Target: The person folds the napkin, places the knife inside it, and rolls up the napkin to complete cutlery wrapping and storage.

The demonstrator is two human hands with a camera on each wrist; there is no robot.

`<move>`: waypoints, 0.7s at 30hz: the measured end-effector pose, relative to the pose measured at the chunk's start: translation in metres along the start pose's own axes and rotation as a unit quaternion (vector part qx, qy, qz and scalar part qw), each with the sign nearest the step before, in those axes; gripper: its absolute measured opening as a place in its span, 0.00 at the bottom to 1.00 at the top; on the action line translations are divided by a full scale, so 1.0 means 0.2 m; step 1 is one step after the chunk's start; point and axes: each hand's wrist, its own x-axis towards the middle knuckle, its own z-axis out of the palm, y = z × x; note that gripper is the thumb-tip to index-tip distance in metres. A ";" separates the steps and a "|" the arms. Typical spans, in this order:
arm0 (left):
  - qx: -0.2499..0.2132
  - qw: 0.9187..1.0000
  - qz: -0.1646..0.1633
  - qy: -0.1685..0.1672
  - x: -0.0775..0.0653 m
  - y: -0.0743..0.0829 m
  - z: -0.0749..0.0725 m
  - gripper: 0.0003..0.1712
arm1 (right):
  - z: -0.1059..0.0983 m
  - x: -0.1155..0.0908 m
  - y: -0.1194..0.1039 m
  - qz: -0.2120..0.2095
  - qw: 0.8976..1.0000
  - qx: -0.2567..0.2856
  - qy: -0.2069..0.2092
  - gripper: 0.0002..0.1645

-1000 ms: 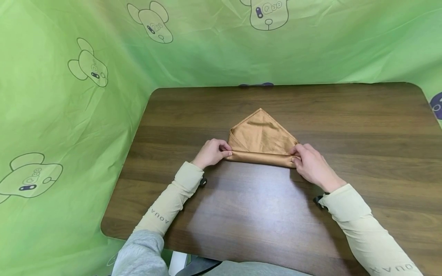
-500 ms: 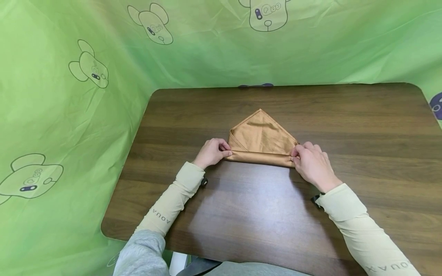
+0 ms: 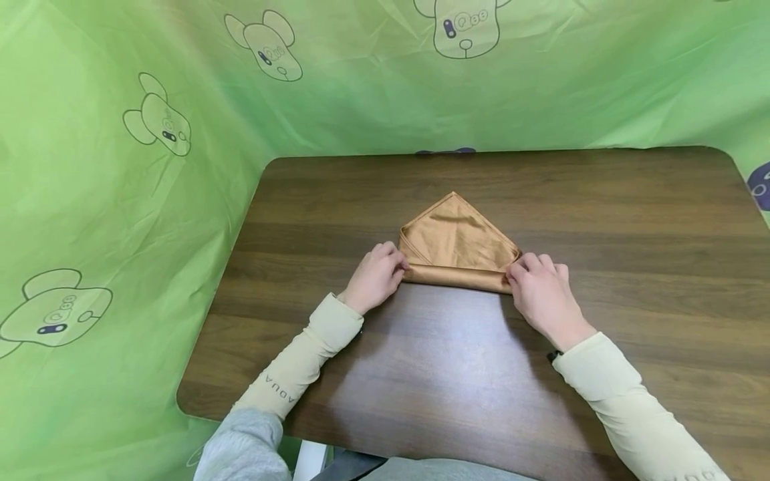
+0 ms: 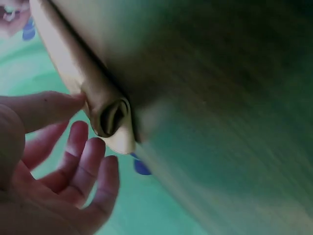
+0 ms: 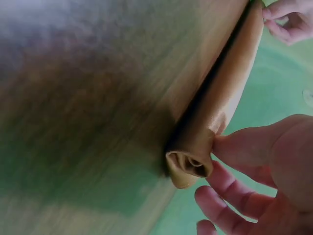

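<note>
A copper-brown satin cloth [image 3: 460,234] lies on the wooden table with its point toward the far side. Its near edge is rolled into a tube [image 3: 457,276]. At the left end of that tube, my left hand [image 3: 374,275] pinches the roll between thumb and fingers. My right hand [image 3: 546,294] pinches the opposite end likewise. Seen from the left wrist, the thumb presses on the roll [image 4: 90,78], whose spiral layers show at the end. In the right wrist view, thumb and index finger meet the other end of the roll [image 5: 220,107].
The brown wood-grain table [image 3: 650,220] has rounded corners. Green sheeting [image 3: 361,100] printed with cartoon animal heads stands behind it and along its left side. A white object [image 3: 311,459] shows below the near table edge.
My left hand has turned over the roll's left end, with its fingers now curled closer over it. The right hand has shifted its grip slightly at its end. The cloth lies nearly the same.
</note>
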 end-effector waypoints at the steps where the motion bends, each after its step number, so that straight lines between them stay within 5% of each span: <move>1: 0.022 1.000 0.017 0.001 -0.01 0.01 0.00 0.04 | 0.00 -0.01 0.00 -0.006 1.000 -0.007 0.001 0.04; 11: 0.161 0.981 0.099 0.042 -0.10 0.07 0.01 0.05 | 0.00 -0.08 -0.01 -0.087 0.995 -0.046 0.002 0.08; 21: 0.181 0.977 0.107 0.046 -0.12 0.08 0.03 0.08 | 0.01 -0.09 -0.03 -0.091 0.995 -0.049 0.002 0.09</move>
